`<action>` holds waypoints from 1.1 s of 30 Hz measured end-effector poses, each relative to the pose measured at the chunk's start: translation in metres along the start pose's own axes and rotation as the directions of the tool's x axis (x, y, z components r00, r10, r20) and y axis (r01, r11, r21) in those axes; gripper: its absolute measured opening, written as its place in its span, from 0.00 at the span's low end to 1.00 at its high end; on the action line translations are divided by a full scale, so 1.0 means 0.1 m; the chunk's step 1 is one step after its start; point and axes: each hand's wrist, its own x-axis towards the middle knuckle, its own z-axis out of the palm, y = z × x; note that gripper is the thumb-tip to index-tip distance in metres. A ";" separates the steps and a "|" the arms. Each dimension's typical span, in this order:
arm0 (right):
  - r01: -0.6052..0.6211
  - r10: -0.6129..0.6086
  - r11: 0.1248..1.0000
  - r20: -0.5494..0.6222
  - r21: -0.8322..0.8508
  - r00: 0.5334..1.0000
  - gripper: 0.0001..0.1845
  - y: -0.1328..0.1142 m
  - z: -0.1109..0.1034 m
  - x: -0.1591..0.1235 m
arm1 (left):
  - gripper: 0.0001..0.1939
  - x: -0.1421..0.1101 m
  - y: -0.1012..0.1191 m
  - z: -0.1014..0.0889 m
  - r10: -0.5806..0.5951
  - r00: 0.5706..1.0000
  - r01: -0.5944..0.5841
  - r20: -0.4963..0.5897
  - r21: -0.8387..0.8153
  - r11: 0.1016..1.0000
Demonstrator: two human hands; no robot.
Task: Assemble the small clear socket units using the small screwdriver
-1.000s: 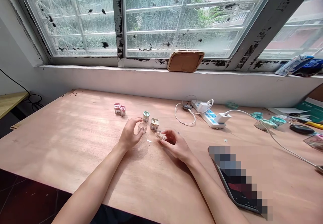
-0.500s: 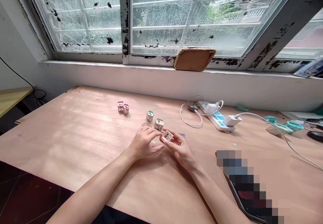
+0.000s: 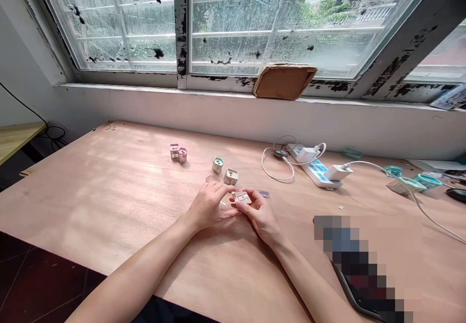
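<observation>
A small pale box-shaped piece (image 3: 241, 197) with an open, divided inside is pinched between the thumb and fingers of my right hand (image 3: 262, 217). My left hand (image 3: 208, 205) is at the left side of this piece, its index fingertip at the edge and its thumb stretched out below, apart from the fingers. Just behind the hands stand a cream-rimmed small box (image 3: 231, 177) and a green-rimmed hexagonal one (image 3: 218, 164). A clear flat piece (image 3: 212, 179) lies partly behind my left hand. Beyond my right fingers is a small purple piece (image 3: 263, 194).
Two pink-topped little boxes (image 3: 178, 154) stand farther left. At the back right are a white power strip (image 3: 320, 171) with plugs and cables, and several teal-rimmed containers (image 3: 411, 184). A phone (image 3: 355, 294), partly pixelated, lies right of my forearm. A window with a cardboard piece (image 3: 285, 82) rises behind.
The pale piece has tilted slightly in my right fingers, so more of its inside faces up. My left index fingertip has come to its edge. The view has shifted a little.
</observation>
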 end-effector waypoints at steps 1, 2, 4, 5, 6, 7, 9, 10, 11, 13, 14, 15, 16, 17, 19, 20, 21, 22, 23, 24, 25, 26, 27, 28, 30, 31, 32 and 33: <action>-0.011 0.011 1.000 -0.008 -0.002 1.000 0.30 0.00 0.00 0.00 | 0.21 0.00 0.00 0.00 0.005 1.000 -0.005 0.003 -0.001 1.000; -0.022 0.022 1.000 -0.015 -0.005 1.000 0.31 0.00 -0.01 0.00 | 0.22 0.00 0.00 0.00 0.008 1.000 -0.008 0.008 -0.007 1.000; -0.032 0.031 0.999 -0.024 -0.025 0.999 0.32 0.01 -0.01 0.00 | 0.22 0.00 -0.01 0.01 0.013 1.000 -0.013 0.023 -0.031 0.999; -0.022 0.020 0.999 -0.028 -0.044 0.999 0.32 0.01 -0.01 0.00 | 0.22 0.00 -0.01 0.02 0.013 0.999 -0.011 0.030 -0.044 0.999; -0.002 0.000 0.998 -0.032 -0.067 0.999 0.31 0.01 -0.01 0.00 | 0.22 0.00 -0.01 0.02 0.010 0.999 -0.008 0.036 -0.056 0.998; 0.023 -0.026 0.996 -0.036 -0.089 0.999 0.31 0.02 -0.01 0.01 | 0.22 0.00 0.00 0.02 0.006 0.999 -0.003 0.039 -0.066 0.998; 0.066 -0.071 0.991 -0.038 -0.117 0.997 0.30 0.03 -0.01 0.02 | 0.21 0.00 0.01 0.02 0.002 0.999 0.002 0.039 -0.090 0.996; 0.084 -0.089 0.989 -0.039 -0.119 0.995 0.30 0.03 -0.01 0.02 | 0.22 0.00 0.01 0.01 0.007 0.999 -0.003 0.039 -0.106 0.994; 0.098 -0.103 0.989 -0.038 -0.115 0.994 0.31 0.04 -0.01 0.03 | 0.22 0.00 0.02 0.00 0.017 0.999 -0.012 0.037 -0.124 0.992; 0.114 -0.117 0.989 -0.032 -0.098 0.993 0.31 0.05 0.00 0.04 | 0.22 0.01 0.02 -0.03 0.034 0.999 -0.030 0.026 -0.158 0.987; 0.113 -0.116 0.990 -0.028 -0.087 0.993 0.32 0.05 -0.01 0.04 | 0.22 0.01 0.02 -0.05 0.036 0.999 -0.033 0.018 -0.170 0.985; 0.105 -0.107 0.992 -0.026 -0.075 0.994 0.32 0.05 -0.01 0.04 | 0.21 0.02 0.01 -0.07 0.032 0.999 -0.030 0.009 -0.180 0.983; 0.090 -0.092 0.994 -0.027 -0.063 0.995 0.32 0.06 -0.01 0.04 | 0.20 0.02 0.01 -0.09 0.023 1.000 -0.022 0.001 -0.189 0.982; 0.071 -0.072 0.996 -0.032 -0.054 0.997 0.31 0.06 -0.02 0.04 | 0.20 0.02 0.00 -0.10 0.012 1.000 -0.013 -0.005 -0.200 0.980; 0.039 -0.043 0.997 -0.061 -0.061 0.997 0.29 0.07 -0.03 0.04 | 0.20 0.02 -0.01 -0.12 -0.005 1.000 0.003 -0.010 -0.221 0.975; 0.038 -0.045 0.995 -0.072 -0.093 0.996 0.27 0.07 -0.04 0.04 | 0.20 0.02 -0.01 -0.13 -0.015 1.000 0.010 -0.017 -0.228 0.973; 0.051 -0.063 0.987 -0.074 -0.149 0.995 0.25 0.07 -0.04 0.04 | 0.20 0.02 -0.02 -0.13 -0.026 0.999 0.019 -0.029 -0.233 0.972; 0.081 -0.097 0.971 -0.062 -0.223 0.993 0.23 0.07 -0.04 0.04 | 0.20 0.03 -0.03 -0.13 -0.042 0.998 0.029 -0.050 -0.238 0.971; 0.123 -0.140 0.944 -0.033 -0.305 0.990 0.20 0.07 -0.04 0.04 | 0.21 0.03 -0.04 -0.13 -0.061 0.995 0.041 -0.076 -0.243 0.969; 0.170 -0.182 0.907 0.007 -0.384 0.983 0.17 0.06 -0.03 0.04 | 0.21 0.03 -0.05 -0.13 -0.082 0.991 0.054 -0.103 -0.250 0.967; 0.212 -0.212 0.866 0.052 -0.454 0.976 0.15 0.05 -0.02 0.04 | 0.20 0.03 -0.06 -0.13 -0.104 0.986 0.068 -0.128 -0.259 0.963; 0.244 -0.229 0.824 0.093 -0.511 0.969 0.13 0.05 -0.01 0.04 | 0.20 0.03 -0.08 -0.13 -0.126 0.981 0.082 -0.147 -0.270 0.959; 0.266 -0.237 0.786 0.125 -0.558 0.963 0.12 0.05 0.00 0.04 | 0.20 0.03 -0.09 -0.13 -0.145 0.976 0.095 -0.160 -0.282 0.955; 0.278 -0.237 0.752 0.149 -0.598 0.960 0.11 0.05 0.02 0.04 | 0.20 0.03 -0.11 -0.13 -0.161 0.973 0.107 -0.168 -0.293 0.950; 0.288 -0.234 0.698 0.171 -0.655 0.957 0.10 0.06 0.05 0.04 | 0.21 0.03 -0.12 -0.12 -0.180 0.968 0.121 -0.174 -0.306 0.944; 0.290 -0.235 0.678 0.175 -0.675 0.956 0.10 0.06 0.06 0.04 | 0.21 0.03 -0.13 -0.11 -0.182 0.967 0.122 -0.176 -0.309 0.943; 0.290 -0.235 0.662 0.175 -0.691 0.956 0.10 0.07 0.07 0.04 | 0.21 0.03 -0.13 -0.10 -0.181 0.968 0.119 -0.177 -0.310 0.943; 0.288 -0.236 0.647 0.173 -0.706 0.956 0.10 0.08 0.08 0.04 | 0.21 0.03 -0.13 -0.09 -0.177 0.968 0.115 -0.179 -0.312 0.943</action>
